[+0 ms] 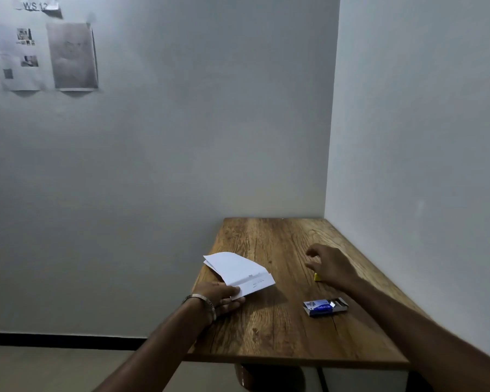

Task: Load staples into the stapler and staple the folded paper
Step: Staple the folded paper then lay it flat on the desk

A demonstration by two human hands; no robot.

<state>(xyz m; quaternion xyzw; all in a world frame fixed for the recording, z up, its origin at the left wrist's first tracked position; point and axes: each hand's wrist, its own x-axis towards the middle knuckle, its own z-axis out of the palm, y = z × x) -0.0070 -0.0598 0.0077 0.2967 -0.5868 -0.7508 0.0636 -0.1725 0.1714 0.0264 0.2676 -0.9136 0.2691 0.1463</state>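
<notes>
white folded paper, blue staple box (wood-grain table)

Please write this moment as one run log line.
left hand: holds folded paper | right hand: open, over yellow item | staple box: open on table

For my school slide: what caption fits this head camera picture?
Left hand holds folded paper; right hand hovers above the wooden table.

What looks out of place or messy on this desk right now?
Little stands out. The staple box lies open on the wooden table. The folded paper, pinched by the left hand, juts past the table's left edge. A yellow object sits mostly hidden under the right hand.
</notes>
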